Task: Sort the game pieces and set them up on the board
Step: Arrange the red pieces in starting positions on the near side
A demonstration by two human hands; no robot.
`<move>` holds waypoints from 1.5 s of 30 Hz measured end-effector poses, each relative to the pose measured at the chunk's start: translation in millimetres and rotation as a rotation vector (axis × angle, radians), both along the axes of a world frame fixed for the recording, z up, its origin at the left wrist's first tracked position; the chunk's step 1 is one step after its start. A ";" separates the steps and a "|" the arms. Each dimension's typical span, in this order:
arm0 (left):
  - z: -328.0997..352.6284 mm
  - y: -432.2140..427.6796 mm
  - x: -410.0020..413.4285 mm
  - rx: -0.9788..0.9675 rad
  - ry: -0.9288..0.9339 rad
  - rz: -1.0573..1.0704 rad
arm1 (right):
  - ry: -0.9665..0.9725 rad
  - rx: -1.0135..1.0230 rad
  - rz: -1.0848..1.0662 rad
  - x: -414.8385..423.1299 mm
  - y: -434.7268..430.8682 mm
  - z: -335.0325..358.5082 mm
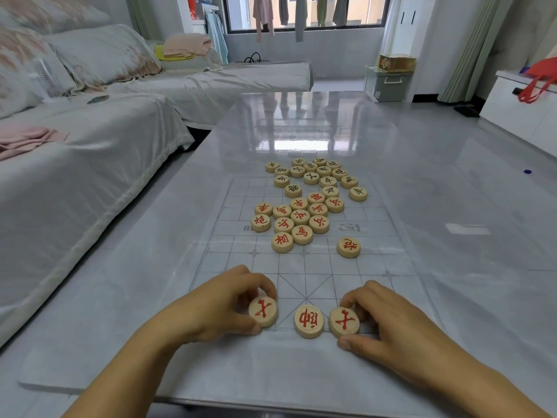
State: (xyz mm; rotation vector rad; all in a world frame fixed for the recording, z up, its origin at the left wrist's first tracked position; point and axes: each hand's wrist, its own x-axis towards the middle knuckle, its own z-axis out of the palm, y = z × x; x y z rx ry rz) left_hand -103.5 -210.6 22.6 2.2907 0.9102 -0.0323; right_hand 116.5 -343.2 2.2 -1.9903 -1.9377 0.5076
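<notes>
Board (304, 267) flat on tabletop (452, 206). Six o'clock edge, three red discs: my left hand (223, 303) grasps the left disc (263, 311) in curled fingers, my right hand (388, 321) likewise grasps the right disc (344, 322), and the middle disc (309, 321) lies free. Red heap (297, 220) mid-board; black heap (316, 179) at twelve o'clock.

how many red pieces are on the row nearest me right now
3. The left piece is pinched by the left hand, the middle piece stands free, and the right piece is pinched by the right hand. The hands might hide more.
</notes>
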 end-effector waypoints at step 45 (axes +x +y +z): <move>-3.4 -16.3 9.7 0.037 0.013 -0.005 | -0.002 -0.061 0.031 5.0 6.0 -0.5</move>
